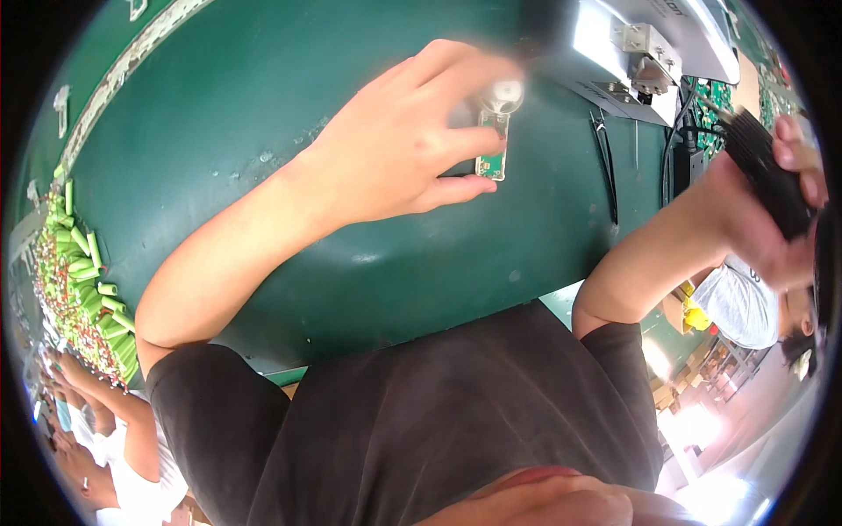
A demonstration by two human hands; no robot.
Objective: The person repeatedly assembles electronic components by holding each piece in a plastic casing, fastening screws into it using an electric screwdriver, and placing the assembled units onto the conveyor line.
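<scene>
My left hand lies over the green work surface with its fingers closed around a small clear casing. A green circuit board shows inside the casing, and a round whitish part sits at its far end. Off to the right, my right hand is raised and grips a black ribbed bundle, blurred by motion. It looks like many thin black strands side by side, but its exact kind is unclear.
Black tweezers lie right of the casing. Beyond them stands a white machine with a metal fixture, near several green circuit boards. Green cylindrical cells with wires are heaped at the left edge. Other people sit at both sides.
</scene>
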